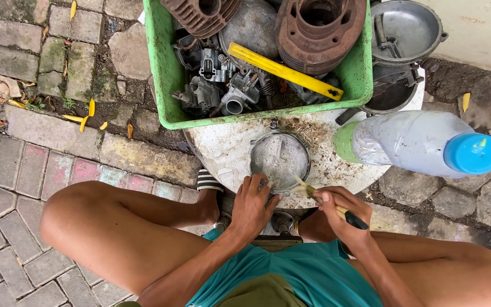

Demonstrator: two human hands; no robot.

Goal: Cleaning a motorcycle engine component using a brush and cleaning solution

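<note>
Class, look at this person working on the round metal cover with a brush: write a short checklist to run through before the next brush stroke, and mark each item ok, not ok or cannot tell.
1. Left hand steadies the round metal cover at its rim: ok.
2. Right hand grips the brush: ok.
3. Bristles touching the cover's edge: cannot tell.
4. Cover lies flat on the white round slab: ok.
5. Plastic bottle capped: ok.
6. Green crate of engine parts sits apart from the cover: ok.

Round white slab (pixel 223 149) on brick paving (pixel 29 165), bearing green crate (pixel 169 74), round metal lid (pixel 280 159), plastic bottle (pixel 410 142)
</note>
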